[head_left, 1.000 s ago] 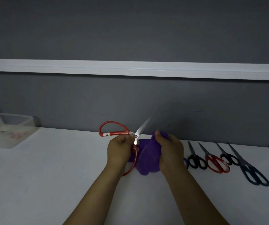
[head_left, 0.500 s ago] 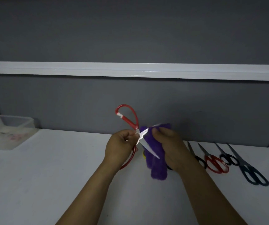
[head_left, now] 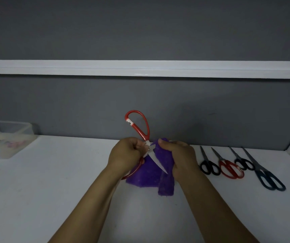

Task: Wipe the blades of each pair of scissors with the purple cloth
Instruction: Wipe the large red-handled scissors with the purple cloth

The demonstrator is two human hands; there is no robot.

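A dark grey wall with a white rail point(head_left: 140, 69) across it backs a white bench point(head_left: 53, 199). A clear plastic box point(head_left: 9, 141) sits at the bench's far left.

In the head view, the left hand point(head_left: 125, 156) is clamped around the red loop-handled scissors point(head_left: 139, 127) near the pivot. One loop stands up against the wall and the other curves below the wrist. The right hand point(head_left: 179, 158) grips the purple cloth point(head_left: 147, 174), its thumb pressing a fold just beside the pivot, and the rest of the cloth hangs toward the bench. The scissors are spread open. One exposed blade point(head_left: 156, 159) slants down across the cloth toward the right palm, while the other blade seems to be wrapped under the thumb, though it is hidden.

Well to the right lie a black-handled pair point(head_left: 210, 167), a red-handled pair point(head_left: 231, 170), a second black-handled pair point(head_left: 244, 163) and a long dark-blue pair point(head_left: 270, 180).

To wipe well, the cloth should probably be pinched over the blade's flat sides and drawn from pivot to tip, away from the edge. The left hand should hold the pivot steady, and the bare point should be kept off the right palm.
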